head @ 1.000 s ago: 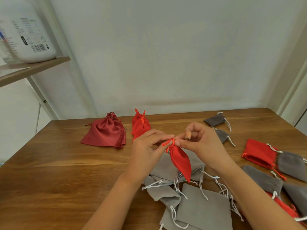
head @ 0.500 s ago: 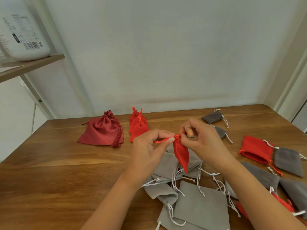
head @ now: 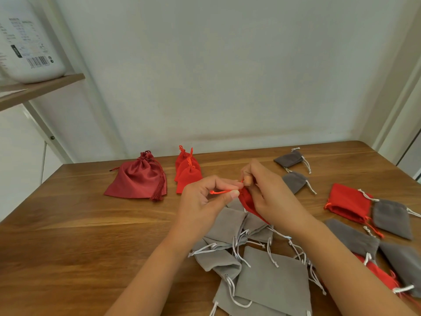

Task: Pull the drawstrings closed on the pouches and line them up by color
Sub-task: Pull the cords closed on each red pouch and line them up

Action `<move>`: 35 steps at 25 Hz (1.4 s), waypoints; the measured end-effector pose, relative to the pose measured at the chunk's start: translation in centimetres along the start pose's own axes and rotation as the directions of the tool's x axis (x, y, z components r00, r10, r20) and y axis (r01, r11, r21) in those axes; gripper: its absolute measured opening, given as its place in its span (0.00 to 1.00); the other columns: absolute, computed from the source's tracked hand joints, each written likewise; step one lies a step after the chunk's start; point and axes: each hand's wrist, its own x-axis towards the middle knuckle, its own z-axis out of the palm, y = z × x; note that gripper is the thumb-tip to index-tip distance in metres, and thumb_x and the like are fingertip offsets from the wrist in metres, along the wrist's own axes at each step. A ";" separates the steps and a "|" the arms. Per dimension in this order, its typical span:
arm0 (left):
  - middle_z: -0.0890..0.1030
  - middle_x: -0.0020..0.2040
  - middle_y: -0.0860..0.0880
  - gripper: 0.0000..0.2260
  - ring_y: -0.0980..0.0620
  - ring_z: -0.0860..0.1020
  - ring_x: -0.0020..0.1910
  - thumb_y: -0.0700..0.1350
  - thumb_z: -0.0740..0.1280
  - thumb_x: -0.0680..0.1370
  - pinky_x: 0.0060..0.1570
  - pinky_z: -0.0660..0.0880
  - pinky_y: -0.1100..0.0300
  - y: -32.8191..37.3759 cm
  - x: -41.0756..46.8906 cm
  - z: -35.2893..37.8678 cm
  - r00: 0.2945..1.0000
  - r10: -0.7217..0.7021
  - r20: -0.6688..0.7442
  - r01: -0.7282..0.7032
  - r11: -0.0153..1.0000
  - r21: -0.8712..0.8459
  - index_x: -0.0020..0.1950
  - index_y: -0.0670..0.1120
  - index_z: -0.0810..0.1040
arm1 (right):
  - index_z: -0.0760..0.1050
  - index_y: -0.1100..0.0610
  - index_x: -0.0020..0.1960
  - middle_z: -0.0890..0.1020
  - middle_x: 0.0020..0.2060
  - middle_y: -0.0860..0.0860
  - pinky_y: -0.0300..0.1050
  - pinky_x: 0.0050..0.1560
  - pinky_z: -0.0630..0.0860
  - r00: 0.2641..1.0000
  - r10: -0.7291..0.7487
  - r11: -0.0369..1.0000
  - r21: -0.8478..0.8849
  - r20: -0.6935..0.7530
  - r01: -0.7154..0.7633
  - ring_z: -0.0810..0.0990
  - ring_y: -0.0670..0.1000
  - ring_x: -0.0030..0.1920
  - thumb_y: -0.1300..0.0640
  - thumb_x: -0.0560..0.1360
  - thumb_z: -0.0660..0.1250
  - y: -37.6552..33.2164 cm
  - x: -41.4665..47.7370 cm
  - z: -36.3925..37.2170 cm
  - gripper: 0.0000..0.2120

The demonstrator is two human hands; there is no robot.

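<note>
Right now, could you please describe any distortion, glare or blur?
Head view: wide-angle bending bows the far edge of the brown wooden table; light soft, even, no glare; left hand pinching the red drawstring and right hand gripping the small red fabric pouch look slightly soft.

On your table (head: 68,236), a heap of pouches (head: 271,277) lies nearest you; behind it, leftward, the large pouch (head: 136,179); just right of that, a stack of three (head: 188,173); loose pouches (head: 391,217) to your right.
</note>
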 end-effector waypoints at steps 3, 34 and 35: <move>0.85 0.45 0.48 0.03 0.54 0.83 0.50 0.33 0.71 0.71 0.50 0.76 0.64 0.1 0.1 -0.1 1.000 0.001 -0.007 -0.001 1.000 -0.005 0.42 0.40 0.82 | 0.69 0.54 0.49 0.74 0.42 0.45 0.30 0.41 0.68 0.999 -0.032 0.999 -0.045 -0.016 0.031 0.73 0.43 0.41 0.64 0.76 0.58 0.0 0.1 0.5 0.06; 0.78 0.31 0.52 0.06 0.58 0.69 0.31 0.35 0.67 0.76 0.33 0.66 0.67 0.3 1.3 -3.5 0.764 -0.610 0.208 0.630 0.775 -0.040 0.43 0.41 0.84 | 0.74 0.56 0.48 0.79 0.53 0.49 0.39 0.48 0.73 0.964 -0.265 0.945 -0.191 0.029 0.265 0.77 0.46 0.49 0.57 0.77 0.59 0.0 -0.8 2.7 0.06; 0.78 0.31 0.52 0.06 0.58 0.69 0.32 0.36 0.67 0.76 0.33 0.66 0.67 0.3 1.3 -3.7 0.761 -0.612 0.215 0.627 0.779 -0.004 0.44 0.41 0.83 | 0.74 0.57 0.48 0.80 0.48 0.49 0.42 0.44 0.73 0.964 -0.262 0.945 -0.192 0.045 0.265 0.76 0.46 0.44 0.56 0.77 0.57 0.0 -0.9 2.7 0.08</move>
